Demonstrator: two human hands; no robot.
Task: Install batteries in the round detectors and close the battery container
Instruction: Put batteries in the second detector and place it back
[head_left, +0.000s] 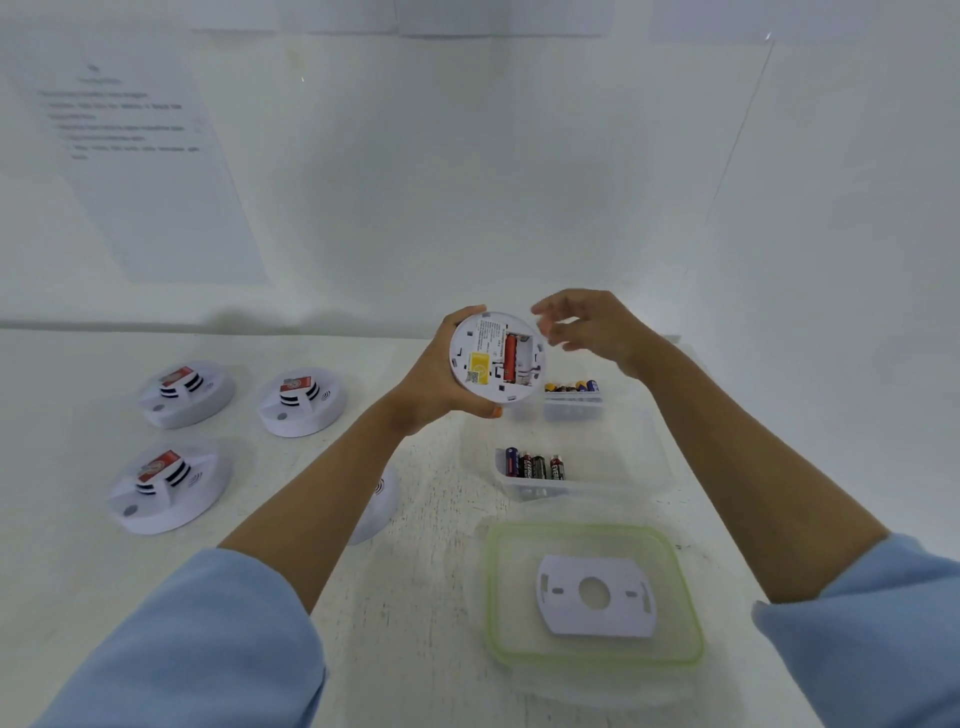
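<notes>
White table (426, 597): our left hand (431, 384) grips detector (496, 358) back-up, exposing its bay; right hand (597, 327) hovers slack, empty.

Nothing reads clearly. The paper sheet (156, 171) on the wall, far to the left of the left hand (441, 384), carries blurred printed lines. The detector (496, 358) held in that hand shows a block of small print and a yellow label (479, 364) with a QR code, both illegible. White lettering on the red-and-black batteries (535, 465) below the right hand (592, 327) is too small to read.
</notes>
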